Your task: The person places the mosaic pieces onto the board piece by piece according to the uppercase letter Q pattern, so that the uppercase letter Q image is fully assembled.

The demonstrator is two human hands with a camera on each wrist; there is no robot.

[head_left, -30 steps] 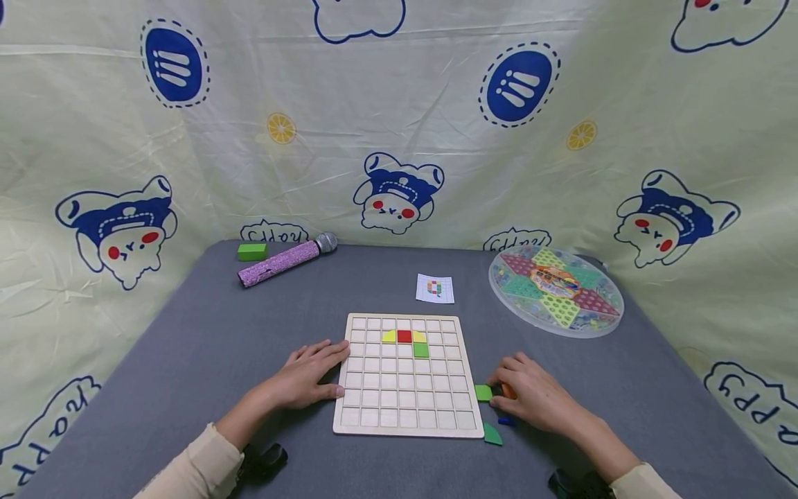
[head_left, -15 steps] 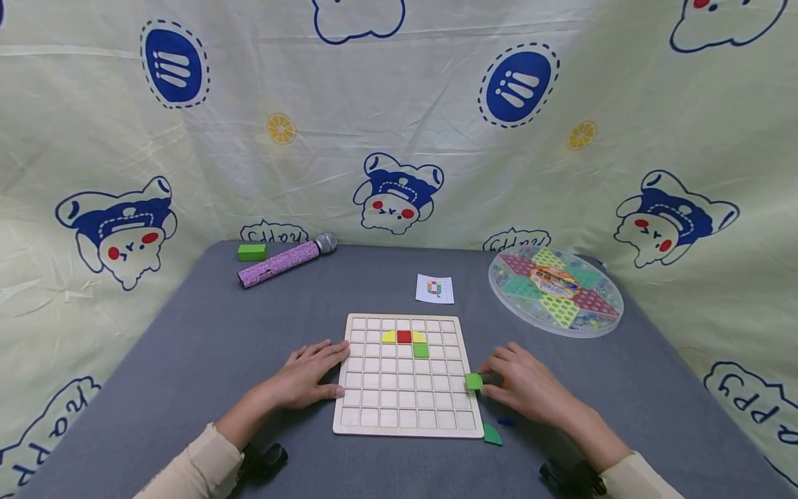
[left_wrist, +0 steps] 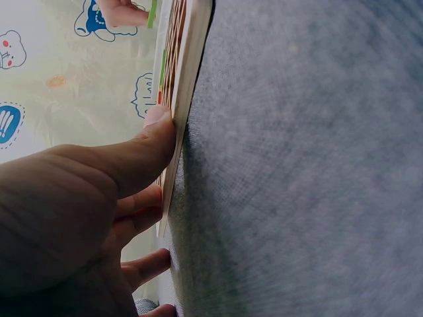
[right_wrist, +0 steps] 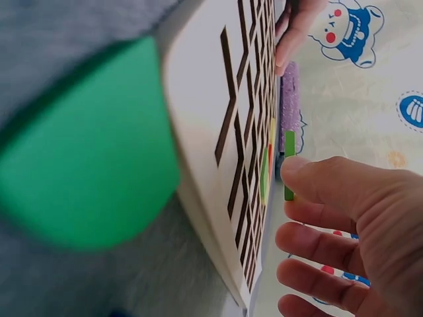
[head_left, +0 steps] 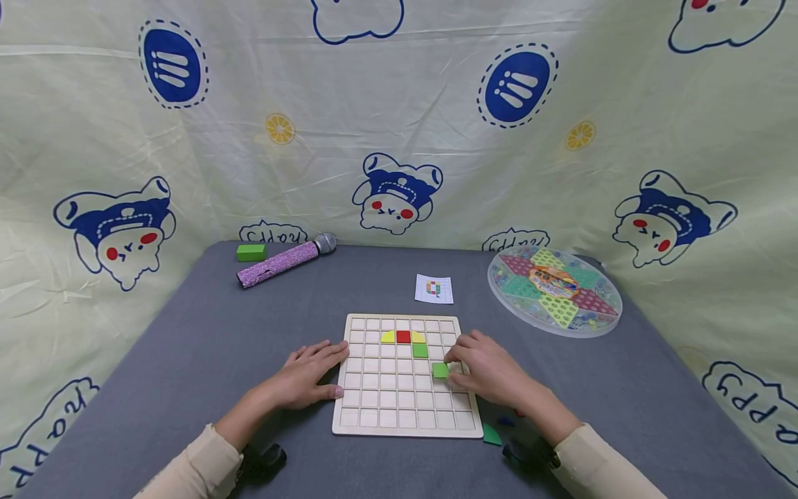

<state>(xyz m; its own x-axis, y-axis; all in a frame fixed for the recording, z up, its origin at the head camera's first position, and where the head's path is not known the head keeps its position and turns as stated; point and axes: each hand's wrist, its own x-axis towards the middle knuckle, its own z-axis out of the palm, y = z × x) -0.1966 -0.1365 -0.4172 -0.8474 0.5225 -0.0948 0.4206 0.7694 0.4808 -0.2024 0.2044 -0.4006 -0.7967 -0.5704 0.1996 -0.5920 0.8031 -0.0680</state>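
My right hand [head_left: 489, 369] pinches a light green square tile [head_left: 440, 371] between thumb and index finger, over the right part of a wooden grid board [head_left: 377, 418]. In the right wrist view that tile [right_wrist: 289, 140] stands edge-on above the board, the other fingers apart from it. At the board's left edge rests my left hand [head_left: 312, 374], fingers extended; its thumb [left_wrist: 155, 135] touches the rim. A red square tile [head_left: 403, 337] lies on the board between two yellow tiles [head_left: 388, 337], with a green square tile [head_left: 420, 351] below the right one.
By the board's lower right corner lie a dark green rounded piece [head_left: 491, 435] and a small blue piece [head_left: 506, 421], partly shadowed by my right arm. Behind are a pattern card [head_left: 433, 290], a purple microphone [head_left: 280, 265], a green block [head_left: 251, 252] and a round game box [head_left: 555, 291].
My right hand has picked up the green square tile from beside the board and carried it left and slightly away over the board. The left hand has stayed in place.
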